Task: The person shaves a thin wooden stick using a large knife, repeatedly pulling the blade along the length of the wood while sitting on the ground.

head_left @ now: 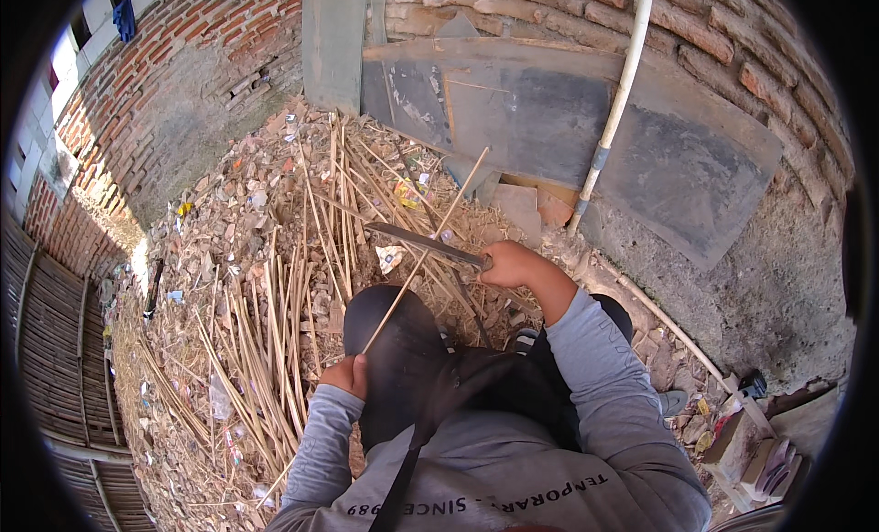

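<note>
My left hand (346, 376), low beside my left knee, is closed around the lower end of a thin bamboo strip (400, 294). The strip slants up and away to the right, over my knee. In my right hand (513, 265) is the handle of a long machete (403, 235), gripped in a closed fist. Its dark blade points left and crosses the strip above its middle. Whether the edge touches the strip, I cannot tell. Beside my left hand lies a bundle of split bamboo strips (275, 349), and more strips (343, 211) lie ahead.
Rubble and shavings (201, 248) cover the ground. Dark boards (531, 102) lean on the brick wall (220, 38) ahead, with a white pipe (618, 102) standing before them. A woven bamboo panel (55, 331) is at the left; sandals (776, 468) rest at the lower right.
</note>
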`<state>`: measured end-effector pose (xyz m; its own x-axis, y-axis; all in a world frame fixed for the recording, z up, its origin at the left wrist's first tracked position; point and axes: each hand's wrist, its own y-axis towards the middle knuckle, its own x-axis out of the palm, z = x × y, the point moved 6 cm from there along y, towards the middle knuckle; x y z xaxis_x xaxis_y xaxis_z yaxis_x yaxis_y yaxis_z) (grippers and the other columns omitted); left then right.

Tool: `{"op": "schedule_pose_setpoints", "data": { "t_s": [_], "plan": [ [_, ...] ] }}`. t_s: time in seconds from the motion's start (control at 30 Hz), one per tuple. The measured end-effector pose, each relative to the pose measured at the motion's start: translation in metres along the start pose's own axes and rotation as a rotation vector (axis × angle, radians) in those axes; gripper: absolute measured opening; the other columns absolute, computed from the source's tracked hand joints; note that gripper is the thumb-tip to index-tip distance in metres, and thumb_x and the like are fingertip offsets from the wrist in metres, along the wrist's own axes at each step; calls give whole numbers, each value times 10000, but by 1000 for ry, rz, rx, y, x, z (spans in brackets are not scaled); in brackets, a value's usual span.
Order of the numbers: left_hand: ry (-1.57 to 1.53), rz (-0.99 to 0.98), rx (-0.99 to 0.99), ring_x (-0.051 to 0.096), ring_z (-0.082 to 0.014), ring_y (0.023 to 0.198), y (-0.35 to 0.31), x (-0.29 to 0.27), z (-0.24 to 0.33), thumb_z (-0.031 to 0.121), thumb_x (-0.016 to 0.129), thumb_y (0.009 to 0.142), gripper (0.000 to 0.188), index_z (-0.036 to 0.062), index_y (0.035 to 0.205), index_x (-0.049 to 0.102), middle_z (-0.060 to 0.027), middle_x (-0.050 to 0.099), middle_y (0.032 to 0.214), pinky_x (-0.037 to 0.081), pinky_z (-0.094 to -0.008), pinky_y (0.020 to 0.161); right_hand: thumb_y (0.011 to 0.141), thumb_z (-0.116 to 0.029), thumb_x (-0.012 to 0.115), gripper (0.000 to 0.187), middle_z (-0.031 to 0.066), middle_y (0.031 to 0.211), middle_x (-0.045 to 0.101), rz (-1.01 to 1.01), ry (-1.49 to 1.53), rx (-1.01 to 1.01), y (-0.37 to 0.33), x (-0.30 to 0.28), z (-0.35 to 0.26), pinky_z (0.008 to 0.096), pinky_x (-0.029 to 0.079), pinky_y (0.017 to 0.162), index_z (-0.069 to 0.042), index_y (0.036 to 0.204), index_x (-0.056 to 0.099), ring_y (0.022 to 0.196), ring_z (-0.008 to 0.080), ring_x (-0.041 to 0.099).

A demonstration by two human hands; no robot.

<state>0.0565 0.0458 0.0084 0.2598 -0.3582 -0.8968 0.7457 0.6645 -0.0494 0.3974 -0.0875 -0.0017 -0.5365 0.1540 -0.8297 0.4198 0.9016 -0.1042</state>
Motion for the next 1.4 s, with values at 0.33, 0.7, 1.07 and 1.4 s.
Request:
{"op": "schedule_pose_setpoints", "data": {
  "t_s": [0.33, 0.7, 1.07, 1.4],
  "plan": [
    [28, -8, 12, 584, -481, 765, -1, 4, -4, 409, 347, 975, 497, 12, 839, 615, -268, 614, 768, 462, -527, 700, 697, -327, 694, 442, 217, 978, 658, -155, 142, 34, -4, -2, -2, 428, 491, 830, -45, 1036, 664, 926, 359, 634],
    [52, 17, -14, 584, -482, 772, -2, 0, -4, 434, 392, 961, 507, 14, 806, 629, -281, 602, 737, 449, -533, 687, 684, -339, 702, 518, 232, 1015, 652, -172, 62, 6, -7, 6, -4, 413, 492, 839, -17, 1086, 647, 955, 364, 626],
    [50, -7, -36, 591, -476, 767, 1, 3, -9, 435, 392, 962, 503, 19, 816, 633, -278, 605, 738, 458, -531, 683, 692, -318, 686, 440, 215, 949, 663, -90, 16, 39, -5, 5, -5, 423, 500, 806, -46, 1037, 668, 912, 362, 633],
    [91, -12, -5, 591, -480, 768, 1, 5, -6, 418, 377, 966, 507, 3, 789, 610, -274, 613, 755, 466, -532, 715, 700, -345, 699, 478, 210, 935, 663, -73, -34, 14, -10, -8, -3, 422, 499, 800, -39, 1064, 658, 899, 361, 635]
  ]
}}
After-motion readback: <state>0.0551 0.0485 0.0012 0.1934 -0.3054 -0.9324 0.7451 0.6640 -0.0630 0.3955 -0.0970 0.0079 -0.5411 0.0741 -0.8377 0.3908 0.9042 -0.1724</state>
